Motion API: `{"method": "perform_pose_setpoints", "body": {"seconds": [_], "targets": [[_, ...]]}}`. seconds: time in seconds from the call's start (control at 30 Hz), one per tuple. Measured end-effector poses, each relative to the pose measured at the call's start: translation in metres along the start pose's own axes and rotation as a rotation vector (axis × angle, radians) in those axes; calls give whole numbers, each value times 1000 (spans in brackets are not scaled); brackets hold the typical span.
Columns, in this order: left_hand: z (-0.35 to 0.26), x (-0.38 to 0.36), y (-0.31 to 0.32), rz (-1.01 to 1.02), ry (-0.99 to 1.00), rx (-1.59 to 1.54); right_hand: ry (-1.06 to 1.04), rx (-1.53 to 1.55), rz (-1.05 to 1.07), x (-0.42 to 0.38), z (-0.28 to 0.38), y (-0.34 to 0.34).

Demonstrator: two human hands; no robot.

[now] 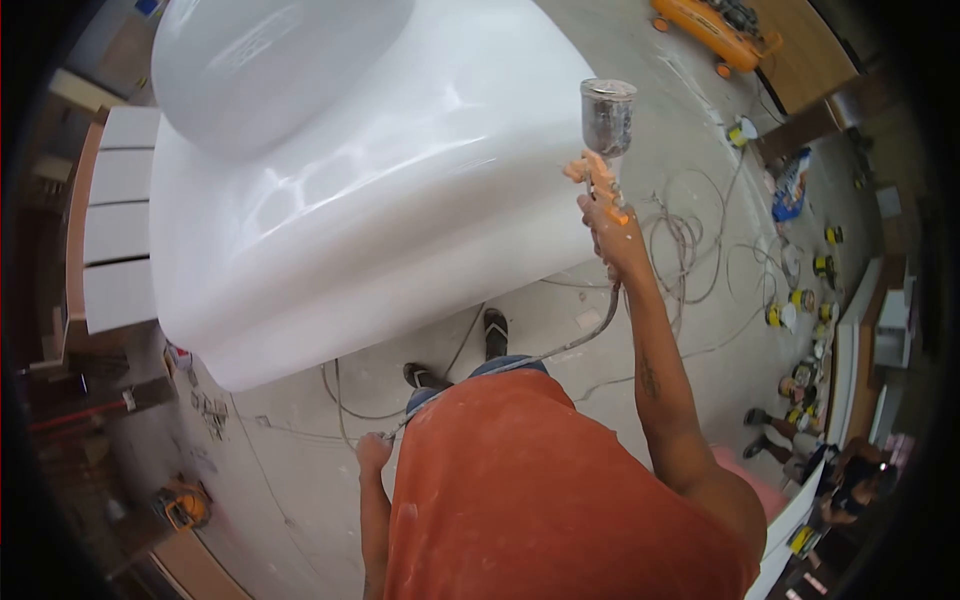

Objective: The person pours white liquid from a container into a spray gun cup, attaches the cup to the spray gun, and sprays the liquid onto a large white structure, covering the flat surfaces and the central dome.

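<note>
My right hand (pixel 612 238) is wrapped round the handle of an orange spray gun (pixel 598 182). A paint-smeared metal cup (pixel 607 118) sits on top of the gun, near the right end of a large, glossy white curved form (pixel 400 190). From the gun's handle an air hose (pixel 585 338) runs down and across my waist. Low on the left, my left hand (pixel 375 452) is closed round that hose at my side. The white form fills the upper left, with a rounded bulge at its top.
Loops of hose (pixel 685 245) lie on the floor at right. An orange air compressor (pixel 715 30) stands at the upper right. Several paint tins (pixel 780 315) line the right side, where another person (pixel 850 475) sits. White panels (pixel 118 220) stand at left.
</note>
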State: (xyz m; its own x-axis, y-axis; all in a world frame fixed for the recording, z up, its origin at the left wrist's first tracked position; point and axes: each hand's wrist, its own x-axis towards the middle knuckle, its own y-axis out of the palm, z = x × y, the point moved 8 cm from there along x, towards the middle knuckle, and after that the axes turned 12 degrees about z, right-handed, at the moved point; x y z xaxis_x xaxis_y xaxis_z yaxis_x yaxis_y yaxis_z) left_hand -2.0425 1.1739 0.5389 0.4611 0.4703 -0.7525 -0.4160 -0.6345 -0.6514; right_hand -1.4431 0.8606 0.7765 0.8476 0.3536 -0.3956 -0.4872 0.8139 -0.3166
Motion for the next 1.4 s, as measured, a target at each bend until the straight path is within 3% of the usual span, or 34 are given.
{"method": "perform_pose_setpoints", "body": {"seconds": [0.03, 0.1, 0.23, 0.33, 0.4, 0.6, 0.67, 0.73, 0.93, 1.17, 1.3, 1.4], "targets": [[7, -4, 1, 0, -19, 18, -6, -9, 23, -4, 8, 15], [9, -13, 2, 1, -25, 66, -5, 259, 261, -12, 23, 53], [8, -24, 7, -44, -58, 10, -6, 323, 384, -9, 35, 63], [10, -20, 11, -37, -95, -44, -7, 262, 278, 7, 39, 47], [0, -17, 10, -41, -63, -30, -5, 92, 34, 27, 24, 12], [-43, -3, -5, -6, -28, -71, -87, -247, -338, 68, 9, -80], [-57, 2, -9, -22, 38, -86, -60, -257, -362, 75, 7, -96], [-63, 6, -11, -41, 92, -107, -169, -433, -500, 74, 20, -108], [-61, 9, -2, 35, 65, -142, -198, -344, -550, 86, 27, -122], [-53, -4, 9, -36, 57, -159, -104, -315, -396, 103, 16, -97], [-46, -5, 6, -40, 48, -121, -185, -94, -72, 71, 44, -8], [-41, -14, 5, -82, 57, -117, -55, 63, 112, 49, 56, 40]]}}
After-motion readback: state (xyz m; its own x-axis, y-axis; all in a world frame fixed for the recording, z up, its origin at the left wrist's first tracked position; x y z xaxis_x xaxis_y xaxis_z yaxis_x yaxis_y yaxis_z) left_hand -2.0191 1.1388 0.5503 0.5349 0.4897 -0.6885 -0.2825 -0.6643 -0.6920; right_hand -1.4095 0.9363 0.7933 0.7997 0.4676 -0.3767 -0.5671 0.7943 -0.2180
